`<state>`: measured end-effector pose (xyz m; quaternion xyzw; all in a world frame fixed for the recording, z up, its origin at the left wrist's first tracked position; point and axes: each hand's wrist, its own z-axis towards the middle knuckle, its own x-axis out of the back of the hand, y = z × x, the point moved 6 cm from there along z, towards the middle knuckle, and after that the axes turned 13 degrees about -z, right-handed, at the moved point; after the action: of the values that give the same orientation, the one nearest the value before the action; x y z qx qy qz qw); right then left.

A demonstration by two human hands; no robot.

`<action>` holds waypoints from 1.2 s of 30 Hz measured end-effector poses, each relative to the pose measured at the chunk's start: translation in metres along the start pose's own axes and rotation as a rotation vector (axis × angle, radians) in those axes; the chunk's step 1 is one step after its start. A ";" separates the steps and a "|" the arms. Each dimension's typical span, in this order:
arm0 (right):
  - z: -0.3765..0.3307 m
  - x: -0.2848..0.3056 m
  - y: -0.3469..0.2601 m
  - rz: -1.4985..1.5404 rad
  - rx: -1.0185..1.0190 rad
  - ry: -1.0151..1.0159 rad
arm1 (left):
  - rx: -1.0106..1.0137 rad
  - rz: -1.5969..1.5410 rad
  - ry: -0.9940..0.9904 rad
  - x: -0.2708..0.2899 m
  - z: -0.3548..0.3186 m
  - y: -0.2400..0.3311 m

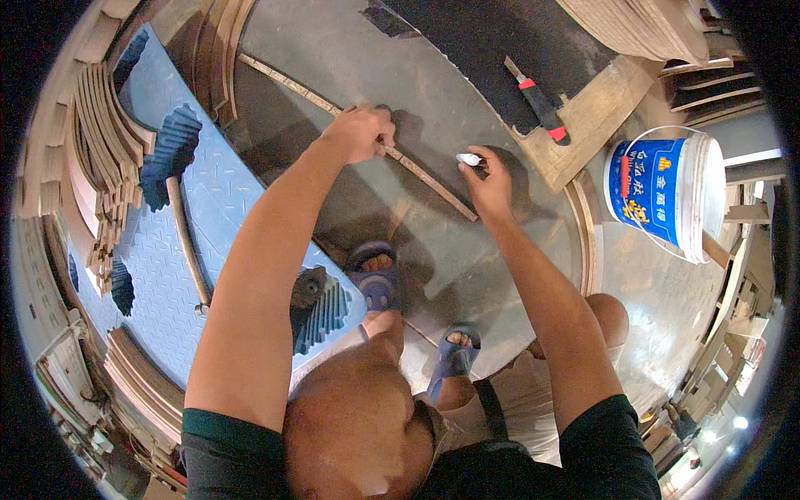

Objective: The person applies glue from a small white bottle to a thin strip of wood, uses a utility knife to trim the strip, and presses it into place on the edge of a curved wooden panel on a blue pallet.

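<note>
My left hand (358,133) is closed around the middle of a long, thin wooden strip (429,183). The strip runs slantwise above the grey floor, its far end up to the left and its near end down to the right. To the right of it, my right hand (490,179) pinches a small white object (468,159) between thumb and fingers; its kind is too small to tell. Beyond my right hand, a red and black utility knife (537,104), blade out, lies across a dark sheet (492,58) and a wooden board (600,112).
A blue tread-patterned panel (242,200) lies at left, bearing a wooden-handled tool (187,237) and dark ridged pieces (171,154). Curved wooden pieces (100,167) are stacked beside it. A white bucket (708,196) with a blue label stands at right. My sandalled feet (377,271) are below the strip.
</note>
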<state>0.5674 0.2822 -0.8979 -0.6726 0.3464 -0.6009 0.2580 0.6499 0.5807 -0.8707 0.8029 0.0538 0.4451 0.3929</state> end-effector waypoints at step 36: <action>-0.111 0.007 -0.027 -0.491 0.263 -0.113 | 0.838 -0.409 0.480 0.033 -0.010 -0.051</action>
<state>0.4619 0.3015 -0.8565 -0.7296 0.0771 -0.6467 0.2088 0.6753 0.6357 -0.8800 0.7396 0.4717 0.4709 0.0933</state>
